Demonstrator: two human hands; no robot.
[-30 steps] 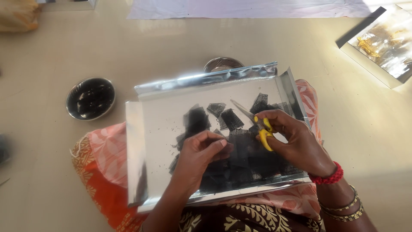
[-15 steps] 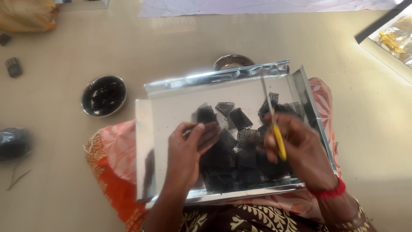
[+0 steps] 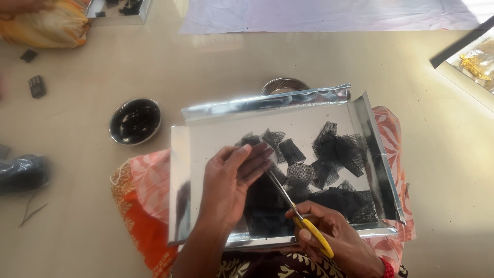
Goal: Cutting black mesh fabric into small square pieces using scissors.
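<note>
Left hand (image 3: 226, 180) flat, fingers spread on black net squares (image 3: 329, 154) mid-tray (image 3: 177, 170). Right hand (image 3: 329, 234) grips yellow scissors (image 3: 296, 213) at near edge. Net looks featherlight, limp, snag-prone; best pinched by a corner.

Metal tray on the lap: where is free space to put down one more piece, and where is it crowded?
The metal tray is bare along its far edge and at its left side, beyond the left hand. The middle and right are crowded with black net squares. The near edge is taken by the right hand with yellow-handled scissors.
</note>
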